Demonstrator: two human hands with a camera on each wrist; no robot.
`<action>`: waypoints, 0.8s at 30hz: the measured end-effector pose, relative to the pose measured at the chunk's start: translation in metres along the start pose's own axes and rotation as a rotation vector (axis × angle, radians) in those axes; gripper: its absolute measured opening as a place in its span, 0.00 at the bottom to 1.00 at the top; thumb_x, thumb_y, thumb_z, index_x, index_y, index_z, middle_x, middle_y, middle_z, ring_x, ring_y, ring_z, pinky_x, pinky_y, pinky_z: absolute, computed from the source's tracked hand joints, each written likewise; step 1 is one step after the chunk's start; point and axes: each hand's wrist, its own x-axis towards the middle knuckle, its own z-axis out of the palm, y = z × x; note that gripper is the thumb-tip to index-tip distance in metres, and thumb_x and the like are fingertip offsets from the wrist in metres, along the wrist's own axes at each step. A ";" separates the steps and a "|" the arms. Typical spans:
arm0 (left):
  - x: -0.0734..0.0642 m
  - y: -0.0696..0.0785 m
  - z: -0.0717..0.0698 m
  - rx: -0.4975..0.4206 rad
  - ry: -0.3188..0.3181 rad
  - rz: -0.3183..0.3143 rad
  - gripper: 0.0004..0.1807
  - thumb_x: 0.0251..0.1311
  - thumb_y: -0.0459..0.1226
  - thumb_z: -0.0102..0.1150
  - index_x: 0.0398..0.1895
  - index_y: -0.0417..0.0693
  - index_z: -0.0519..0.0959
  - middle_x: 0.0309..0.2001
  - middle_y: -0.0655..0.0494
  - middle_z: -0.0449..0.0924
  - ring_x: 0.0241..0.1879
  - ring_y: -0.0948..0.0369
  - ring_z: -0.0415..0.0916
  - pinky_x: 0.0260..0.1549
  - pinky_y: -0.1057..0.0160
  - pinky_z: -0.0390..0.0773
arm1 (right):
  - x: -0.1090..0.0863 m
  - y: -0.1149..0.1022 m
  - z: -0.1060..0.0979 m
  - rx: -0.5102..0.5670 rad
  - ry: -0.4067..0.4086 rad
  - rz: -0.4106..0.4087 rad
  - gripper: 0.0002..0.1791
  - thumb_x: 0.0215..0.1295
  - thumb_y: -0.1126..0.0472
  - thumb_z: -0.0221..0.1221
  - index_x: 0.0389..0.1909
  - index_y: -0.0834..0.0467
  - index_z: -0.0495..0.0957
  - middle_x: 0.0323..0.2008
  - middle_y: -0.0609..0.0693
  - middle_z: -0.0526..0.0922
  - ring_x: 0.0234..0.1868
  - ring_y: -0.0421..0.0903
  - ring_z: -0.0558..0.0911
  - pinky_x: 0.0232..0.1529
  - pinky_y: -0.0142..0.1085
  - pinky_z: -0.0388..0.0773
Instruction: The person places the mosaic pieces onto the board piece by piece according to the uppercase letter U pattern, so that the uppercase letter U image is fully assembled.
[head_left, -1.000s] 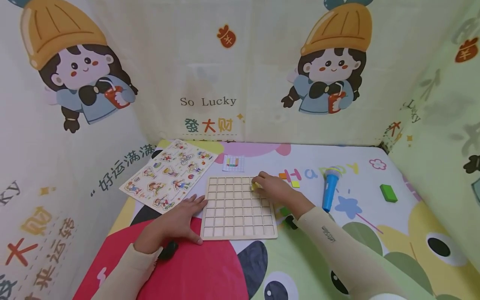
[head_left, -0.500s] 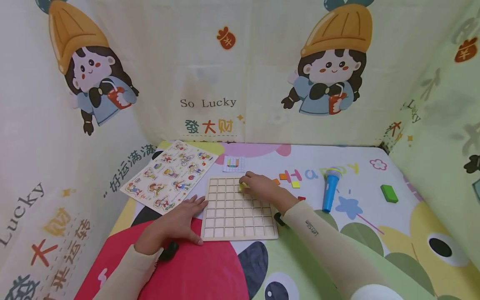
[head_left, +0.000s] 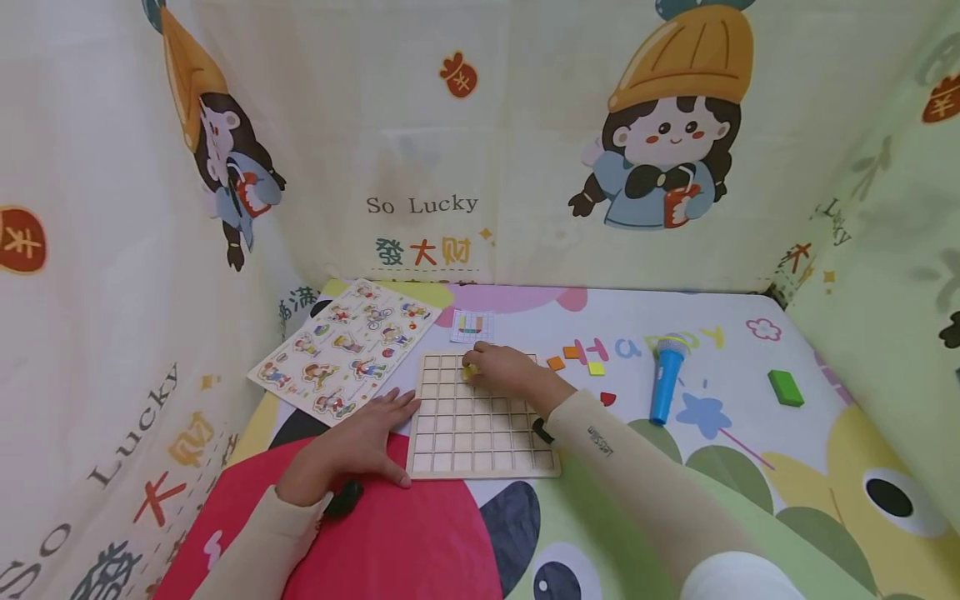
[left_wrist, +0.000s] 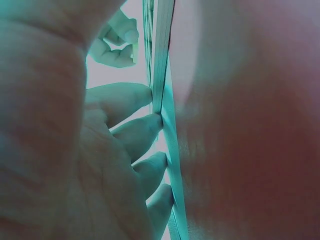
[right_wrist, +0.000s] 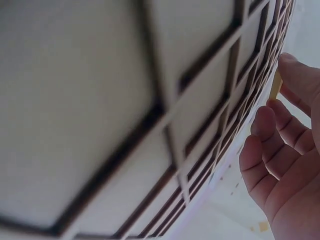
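Head: centre-frame, one board is touched by the left hand, fingers spread; near its top, one yellow tile is pinched by the right hand. Left wrist: four fingers are seen mid-frame. Right wrist: one tile, pinched, right.

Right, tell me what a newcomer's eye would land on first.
Likely the big orange-hatted cartoon girl printed on the back cloth, at the head view's upper right. Next would come the wooden grid board lower in the middle, where the right hand pinches a small yellow piece at the far side and the left hand touches the left edge. The blue microphone also stands out, lying right of the board.
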 end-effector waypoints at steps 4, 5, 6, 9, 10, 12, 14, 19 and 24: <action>0.000 0.001 -0.001 -0.006 0.003 -0.010 0.67 0.29 0.70 0.72 0.76 0.52 0.58 0.75 0.56 0.52 0.74 0.50 0.42 0.67 0.45 0.53 | 0.005 -0.007 -0.002 -0.006 0.000 -0.020 0.19 0.70 0.49 0.58 0.58 0.49 0.76 0.45 0.44 0.73 0.37 0.41 0.76 0.46 0.34 0.76; 0.000 0.002 -0.002 -0.006 0.004 -0.011 0.67 0.28 0.69 0.72 0.76 0.52 0.58 0.75 0.56 0.52 0.74 0.49 0.42 0.67 0.45 0.53 | 0.007 -0.009 -0.002 0.000 -0.002 -0.021 0.18 0.70 0.50 0.58 0.58 0.50 0.76 0.45 0.44 0.73 0.38 0.41 0.76 0.47 0.34 0.76; 0.000 0.002 -0.002 -0.009 0.006 -0.012 0.67 0.28 0.69 0.72 0.76 0.52 0.58 0.75 0.56 0.52 0.74 0.49 0.42 0.67 0.44 0.54 | 0.008 -0.010 -0.003 0.007 -0.006 -0.019 0.18 0.70 0.50 0.58 0.58 0.50 0.76 0.45 0.44 0.74 0.38 0.41 0.76 0.48 0.35 0.76; 0.000 0.002 -0.002 -0.010 0.007 -0.015 0.67 0.28 0.69 0.73 0.76 0.53 0.58 0.75 0.56 0.53 0.74 0.49 0.42 0.67 0.44 0.54 | 0.012 -0.015 -0.003 0.020 -0.019 -0.012 0.18 0.71 0.51 0.58 0.58 0.50 0.76 0.46 0.44 0.74 0.38 0.42 0.77 0.49 0.35 0.76; 0.000 0.002 -0.001 -0.007 0.008 -0.015 0.67 0.28 0.69 0.73 0.76 0.53 0.58 0.75 0.56 0.53 0.74 0.49 0.42 0.67 0.44 0.55 | 0.014 -0.016 -0.003 0.017 -0.022 -0.011 0.18 0.71 0.51 0.57 0.58 0.51 0.76 0.46 0.45 0.74 0.38 0.42 0.76 0.48 0.35 0.76; -0.001 0.002 -0.001 -0.007 0.007 -0.015 0.67 0.27 0.68 0.73 0.76 0.53 0.58 0.75 0.56 0.53 0.74 0.49 0.42 0.66 0.44 0.56 | 0.017 -0.017 -0.001 0.012 -0.031 -0.003 0.18 0.71 0.51 0.57 0.59 0.50 0.75 0.46 0.44 0.74 0.38 0.42 0.76 0.48 0.35 0.76; -0.001 0.001 0.000 0.001 0.008 -0.013 0.67 0.27 0.69 0.73 0.76 0.53 0.58 0.75 0.56 0.53 0.74 0.49 0.42 0.66 0.44 0.56 | 0.020 -0.018 0.001 0.003 -0.038 0.001 0.19 0.71 0.50 0.56 0.60 0.50 0.75 0.45 0.44 0.74 0.37 0.41 0.76 0.47 0.35 0.75; 0.000 0.001 0.000 0.015 0.011 -0.014 0.67 0.27 0.69 0.73 0.76 0.54 0.58 0.75 0.57 0.53 0.74 0.49 0.43 0.66 0.44 0.57 | 0.027 -0.019 0.006 -0.012 -0.037 0.015 0.19 0.71 0.49 0.56 0.60 0.48 0.75 0.45 0.43 0.73 0.37 0.41 0.76 0.48 0.35 0.75; 0.000 0.002 0.000 0.021 0.012 -0.012 0.67 0.27 0.69 0.73 0.76 0.53 0.58 0.75 0.56 0.53 0.74 0.49 0.43 0.65 0.44 0.58 | 0.029 -0.022 0.006 -0.021 -0.043 0.034 0.20 0.71 0.48 0.56 0.60 0.48 0.75 0.46 0.44 0.74 0.38 0.41 0.76 0.50 0.37 0.75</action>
